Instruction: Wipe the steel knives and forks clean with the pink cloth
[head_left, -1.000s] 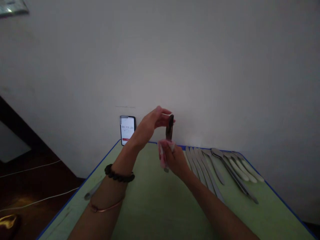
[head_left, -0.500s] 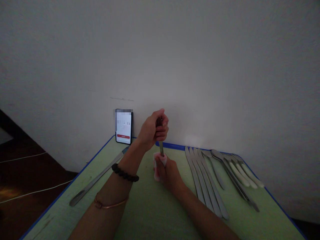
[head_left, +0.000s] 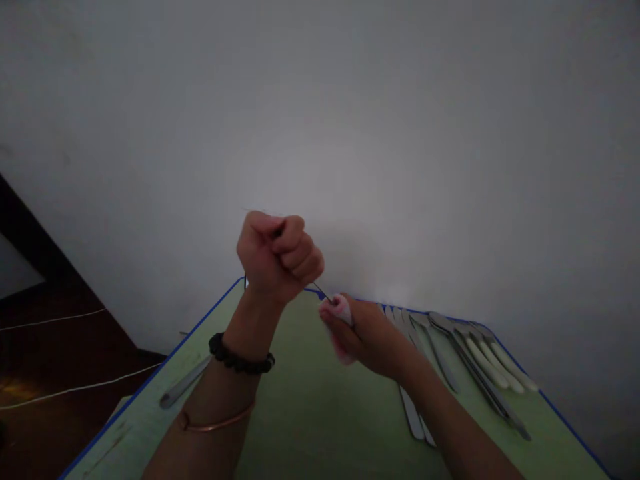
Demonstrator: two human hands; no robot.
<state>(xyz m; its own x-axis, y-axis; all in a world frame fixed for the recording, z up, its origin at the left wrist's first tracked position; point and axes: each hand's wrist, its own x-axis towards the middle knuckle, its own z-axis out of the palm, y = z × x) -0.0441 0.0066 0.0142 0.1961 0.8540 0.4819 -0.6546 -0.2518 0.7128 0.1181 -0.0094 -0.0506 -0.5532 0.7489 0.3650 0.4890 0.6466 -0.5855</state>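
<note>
My left hand (head_left: 278, 255) is closed in a fist around the upper end of a metal utensil (head_left: 323, 294), raised above the green table (head_left: 310, 427). Only a thin bit of its shaft shows between my hands. My right hand (head_left: 370, 337) is closed on a pink cloth (head_left: 341, 313) wrapped around the utensil's lower end. A dark bead bracelet and a thin copper bangle sit on my left wrist.
A row of several knives and spoons (head_left: 465, 357) lies on the table's right side. One more utensil (head_left: 184, 383) lies near the left edge. The table stands against a white wall. White cables (head_left: 65, 390) run over the dark floor at left.
My left hand went from pinching the utensil's top to gripping it in a full fist and lifted. The phone by the wall is now hidden behind my left hand.
</note>
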